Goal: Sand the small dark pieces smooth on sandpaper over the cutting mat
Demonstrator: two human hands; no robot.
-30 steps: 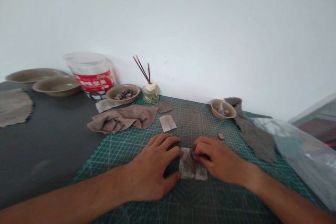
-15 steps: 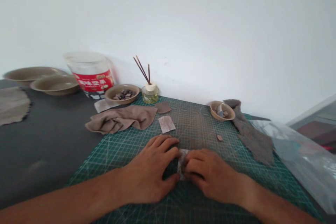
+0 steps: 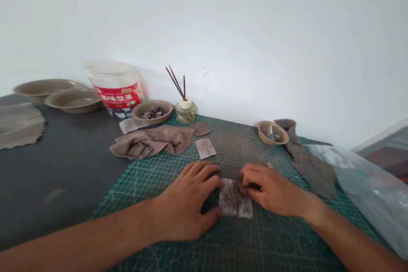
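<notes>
A whitish sheet streaked with brown (image 3: 231,199) lies flat on the green cutting mat (image 3: 274,238), right in front of me. My right hand (image 3: 267,189) sits at its upper edge, with curled fingertips pinching that edge. My left hand (image 3: 185,202) rests on the mat with its fingers spread, touching the sheet's left edge. A small brown chip (image 3: 269,164) shows just past my right knuckles.
On the mat lie a similar sheet (image 3: 205,148), a crumpled taupe cloth (image 3: 153,142), and a grey fabric strip (image 3: 310,170). Bowls of stones (image 3: 151,111) (image 3: 272,132) stand at the back, near a reed diffuser (image 3: 185,111). A plastic bag (image 3: 366,191) lies at right.
The sheet, bunched narrow under my right hand half a second ago, lies flat and wide again. My right hand has moved right and away from me, toward the sheet's upper edge.
</notes>
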